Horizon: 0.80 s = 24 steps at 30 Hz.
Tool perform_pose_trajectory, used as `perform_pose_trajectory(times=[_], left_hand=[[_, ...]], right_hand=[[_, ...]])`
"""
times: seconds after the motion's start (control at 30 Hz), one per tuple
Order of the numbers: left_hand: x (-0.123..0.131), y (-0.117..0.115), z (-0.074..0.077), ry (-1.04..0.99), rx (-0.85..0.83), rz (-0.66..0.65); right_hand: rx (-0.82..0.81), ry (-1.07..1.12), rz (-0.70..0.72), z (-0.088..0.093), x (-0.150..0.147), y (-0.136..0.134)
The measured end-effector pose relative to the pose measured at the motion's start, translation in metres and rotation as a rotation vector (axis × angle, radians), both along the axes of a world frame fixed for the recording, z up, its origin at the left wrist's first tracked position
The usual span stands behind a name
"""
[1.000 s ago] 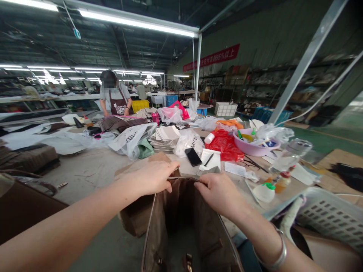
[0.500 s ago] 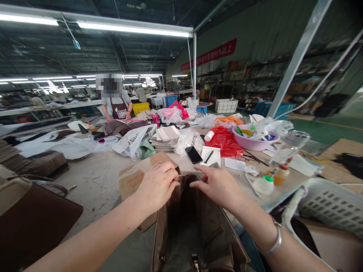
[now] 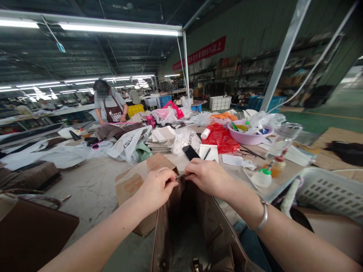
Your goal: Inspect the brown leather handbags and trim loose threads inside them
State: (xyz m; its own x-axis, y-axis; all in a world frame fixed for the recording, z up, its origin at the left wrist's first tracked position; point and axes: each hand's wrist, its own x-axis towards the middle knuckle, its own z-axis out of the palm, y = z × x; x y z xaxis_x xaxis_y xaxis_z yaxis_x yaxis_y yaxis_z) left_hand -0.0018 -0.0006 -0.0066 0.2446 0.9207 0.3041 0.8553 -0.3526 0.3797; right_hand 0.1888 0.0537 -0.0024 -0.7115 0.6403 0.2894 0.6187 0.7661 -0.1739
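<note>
A brown handbag [image 3: 227,230] stands with its mouth open toward me, its dark lining showing and a metal clasp [image 3: 195,264] at the near edge. On the far rim, my left hand [image 3: 159,187] pinches the bag's edge between thumb and fingers. Just right of it, my right hand [image 3: 208,176] is closed on the same rim, fingertips close to those of the left. The fingers hide the exact bit of edge they grip. Behind the left hand lies a cardboard box [image 3: 127,179], partly covered by it.
A phone [image 3: 190,152], a notepad with a pen [image 3: 208,153] and glue bottles [image 3: 262,177] lie beyond the bag. A pale plastic basket [image 3: 329,192] stands at right, another brown bag [image 3: 36,223] at left. Across the table stands a co-worker [image 3: 112,105] in an apron.
My right hand has moved left and its spread thumb and finger have closed on the bag's rim. The left hand keeps its pinch. The whole view has shifted slightly.
</note>
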Motion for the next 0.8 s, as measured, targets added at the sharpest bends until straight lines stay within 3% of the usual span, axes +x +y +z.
perform_pose_trajectory(times=[0.53,0.7,0.8], left_hand=[[-0.006,0.004,-0.009,-0.065,-0.031,0.151],[-0.008,0.006,-0.014,-0.384,-0.138,0.128],[-0.011,0.007,-0.014,-0.430,-0.176,0.075]], right_hand=[[-0.030,-0.016,-0.098,0.000,-0.014,-0.002],[-0.050,-0.026,-0.144,-0.001,-0.014,-0.001],[-0.061,-0.003,-0.190,-0.003,-0.012,0.000]])
